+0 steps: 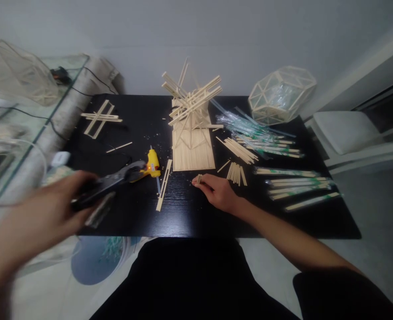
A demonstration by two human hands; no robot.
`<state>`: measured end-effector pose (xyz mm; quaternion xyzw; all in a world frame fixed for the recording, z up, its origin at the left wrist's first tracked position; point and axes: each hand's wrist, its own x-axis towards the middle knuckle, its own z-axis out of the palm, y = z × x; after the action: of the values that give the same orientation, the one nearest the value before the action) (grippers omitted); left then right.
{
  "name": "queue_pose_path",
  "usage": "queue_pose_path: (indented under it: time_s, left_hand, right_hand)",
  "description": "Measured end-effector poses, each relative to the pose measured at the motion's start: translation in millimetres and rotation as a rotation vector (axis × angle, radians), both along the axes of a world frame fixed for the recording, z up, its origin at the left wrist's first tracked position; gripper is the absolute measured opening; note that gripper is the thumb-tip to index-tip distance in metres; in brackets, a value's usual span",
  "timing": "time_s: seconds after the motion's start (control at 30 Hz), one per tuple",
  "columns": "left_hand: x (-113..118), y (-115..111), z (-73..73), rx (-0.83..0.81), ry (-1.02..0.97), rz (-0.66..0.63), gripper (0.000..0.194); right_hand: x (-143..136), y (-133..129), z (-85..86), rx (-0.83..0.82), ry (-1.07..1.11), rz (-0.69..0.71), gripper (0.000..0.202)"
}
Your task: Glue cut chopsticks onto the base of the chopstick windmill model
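Pale wooden lattice point(194, 104) looks joined, thin tan sticks point(239, 151) unused; our left hand point(61, 202) grips a black tool point(114, 180), right hand point(221, 193) wooden bits point(199, 178).

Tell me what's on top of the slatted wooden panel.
A structure of crossed sticks rises over the far part of the slatted wooden panel, whose near slats show. What the crossed sticks cover beneath cannot be seen.
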<state>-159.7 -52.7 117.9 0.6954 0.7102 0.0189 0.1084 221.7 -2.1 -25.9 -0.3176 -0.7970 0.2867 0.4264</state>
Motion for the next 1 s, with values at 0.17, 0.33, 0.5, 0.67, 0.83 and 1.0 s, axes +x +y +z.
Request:
queue_pose_path:
  time_s: [0.17, 0.33, 0.5, 0.67, 0.83, 1.0]
  left_hand:
    - [119, 11, -36.7, 0.125, -0.558, -0.122, 0.028]
    - [179, 33, -66.6, 0.096, -0.973, -0.158, 0.022]
    - [186, 44, -71.6, 0.084, -1.053, -0.175, 0.015]
    - [182, 50, -74.0, 0.059, -1.111, -0.208, 0.015]
    - [184, 55, -76.2, -0.003, -1.219, -0.195, 0.02]
    - [184, 57, -76.1, 0.019, -1.185, -0.223, 0.019]
  right_hand:
    - [0, -1, -0.4, 0.0, -0.011, -0.005, 0.013]
    - [1, 0, -2.1, 0.004, -0.032, 0.004, 0.014]
    - [2, 1, -0.7, -0.004, -0.041, 0.027, 0.018]
    - [3, 3, -0.2, -0.007, -0.027, 0.052, 0.016]
    - [3, 4, -0.9, -0.019, -0.026, 0.053, 0.017]
    - [5, 4, 0.1, -0.048, -0.043, 0.053, 0.017]
